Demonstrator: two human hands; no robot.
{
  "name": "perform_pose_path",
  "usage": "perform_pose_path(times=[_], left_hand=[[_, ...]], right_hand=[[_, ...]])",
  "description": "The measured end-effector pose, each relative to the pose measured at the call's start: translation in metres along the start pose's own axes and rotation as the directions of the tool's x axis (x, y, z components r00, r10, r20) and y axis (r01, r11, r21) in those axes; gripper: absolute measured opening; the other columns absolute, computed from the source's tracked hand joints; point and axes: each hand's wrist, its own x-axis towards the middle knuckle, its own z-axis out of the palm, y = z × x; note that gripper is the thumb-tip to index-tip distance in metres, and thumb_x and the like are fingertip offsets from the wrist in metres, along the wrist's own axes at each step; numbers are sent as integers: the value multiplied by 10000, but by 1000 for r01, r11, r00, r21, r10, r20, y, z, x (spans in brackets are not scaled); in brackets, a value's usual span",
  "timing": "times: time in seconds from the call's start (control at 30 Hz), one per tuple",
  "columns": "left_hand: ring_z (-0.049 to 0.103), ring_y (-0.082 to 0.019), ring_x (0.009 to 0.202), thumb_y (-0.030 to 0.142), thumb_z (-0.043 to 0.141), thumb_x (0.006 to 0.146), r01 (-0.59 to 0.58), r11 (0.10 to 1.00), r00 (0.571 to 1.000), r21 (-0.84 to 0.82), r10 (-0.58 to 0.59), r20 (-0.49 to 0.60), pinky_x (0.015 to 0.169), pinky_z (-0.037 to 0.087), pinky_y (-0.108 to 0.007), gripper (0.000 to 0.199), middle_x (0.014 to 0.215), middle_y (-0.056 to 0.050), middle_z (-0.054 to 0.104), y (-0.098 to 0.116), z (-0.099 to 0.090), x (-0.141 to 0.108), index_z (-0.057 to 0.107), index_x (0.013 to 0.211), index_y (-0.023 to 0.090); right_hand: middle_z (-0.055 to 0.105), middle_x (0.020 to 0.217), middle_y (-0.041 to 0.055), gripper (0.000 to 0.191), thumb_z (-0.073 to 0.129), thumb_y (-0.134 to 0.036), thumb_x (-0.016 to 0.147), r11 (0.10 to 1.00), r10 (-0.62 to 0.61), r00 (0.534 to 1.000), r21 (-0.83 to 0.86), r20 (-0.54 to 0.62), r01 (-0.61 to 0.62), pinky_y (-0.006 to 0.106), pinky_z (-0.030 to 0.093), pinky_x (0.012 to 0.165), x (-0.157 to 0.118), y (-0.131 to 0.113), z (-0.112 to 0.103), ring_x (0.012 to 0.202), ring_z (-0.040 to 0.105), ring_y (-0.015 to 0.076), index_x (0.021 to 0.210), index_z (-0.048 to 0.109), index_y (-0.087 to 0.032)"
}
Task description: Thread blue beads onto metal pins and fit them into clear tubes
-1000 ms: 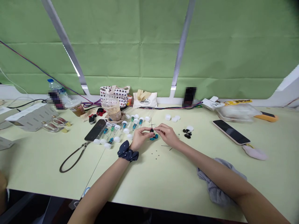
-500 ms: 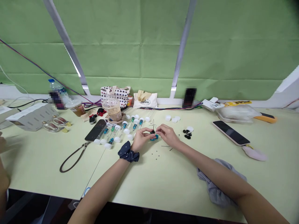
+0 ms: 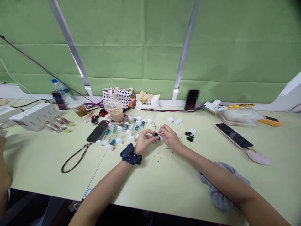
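Note:
My left hand, a dark dotted scrunchie at its wrist, pinches a small black round part with a thin dark rod standing up from it. Close beside that part, my right hand has its thumb and fingertips pressed together; whatever they grip is too small to make out. Partly hidden under the left fingers is something blue. Thin dark rods lie by the right hand, and tiny round bits are scattered nearer to me. Black knob-like pieces sit to the right.
Clear tubes with white caps and blue or green insides stand left of my hands. Loose white caps lie behind. A phone, a drink cup, another phone and a grey cloth surround them. Another person's arm shows far left.
The whole view has shifted slightly. My right fingertips have moved up a little beside the black part, while my left hand keeps its pinch.

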Motion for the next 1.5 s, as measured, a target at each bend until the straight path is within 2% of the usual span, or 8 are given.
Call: perform_pose_path(times=[0.13, 0.3, 0.4, 0.67, 0.97, 1.13, 1.27, 1.5], left_hand=[[678, -202, 693, 315, 761, 615, 8, 1000, 1000, -13, -8, 15, 698, 544, -354, 351, 780, -67, 681, 2, 0, -1, 585, 840, 110], [676, -197, 689, 321, 753, 625, 1, 1000, 1000, -4, -1, 28, 697, 543, -348, 343, 754, -52, 673, 4, 1, -1, 577, 835, 116], [677, -199, 684, 327, 763, 610, -2, 1000, 1000, 5, 2, 25, 690, 541, -339, 357, 741, -45, 673, 3, 1, -1, 573, 829, 119], [677, -201, 671, 329, 769, 603, -1, 1000, 1000, 13, 0, 10, 689, 534, -334, 369, 705, -50, 685, 2, -1, -1, 573, 837, 123], [680, -205, 685, 329, 759, 617, -15, 998, 1000, 56, 15, 2, 679, 540, -323, 350, 732, -55, 685, 0, -3, 0, 580, 842, 128], [681, -211, 681, 325, 750, 631, -18, 999, 999, 46, 19, -30, 672, 548, -332, 337, 712, -47, 675, 4, -4, 1, 575, 842, 129], [680, -204, 685, 295, 749, 637, -57, 998, 998, 36, 58, -32, 680, 548, -333, 319, 780, -40, 658, 3, -6, 2, 577, 848, 129], [678, -200, 681, 305, 751, 630, -41, 998, 999, 46, 42, -18, 682, 543, -324, 331, 806, -53, 669, 2, -6, 3, 586, 857, 130]], right_hand=[[533, 888, 67, 156, 390, -174, 895, 999, -34, 999, -18, 2, 34, 267, 417, 664, 0, -1, -1, 780, 522, 167, 849, 537, -199], [521, 871, 64, 145, 396, -181, 893, 996, -50, 999, 78, -9, 51, 277, 424, 663, 0, -2, -3, 764, 519, 167, 841, 530, -203], [523, 857, 56, 149, 394, -196, 899, 992, -38, 999, 118, -1, 38, 277, 425, 660, 1, 0, -2, 744, 518, 161, 838, 529, -206], [572, 758, 40, 211, 415, -266, 906, 1000, -6, 1000, 1, 12, 6, 253, 403, 626, -1, 2, -1, 678, 532, 149, 794, 585, -212], [609, 706, 12, 223, 416, -270, 907, 995, 28, 995, 95, 92, -37, 243, 395, 606, 0, 6, -1, 625, 544, 134, 780, 589, -210], [558, 777, 42, 129, 455, -243, 881, 994, -19, 999, 112, 29, 16, 247, 404, 611, 2, 6, -5, 668, 526, 141, 828, 561, -191], [526, 808, 53, 133, 438, -233, 889, 994, -34, 999, 100, -13, 35, 255, 409, 627, 2, 4, -7, 693, 514, 144, 820, 542, -185], [545, 810, 41, 178, 402, -245, 910, 1000, -14, 1000, 12, 14, 14, 249, 390, 616, 0, 10, -5, 679, 521, 139, 819, 550, -205]])
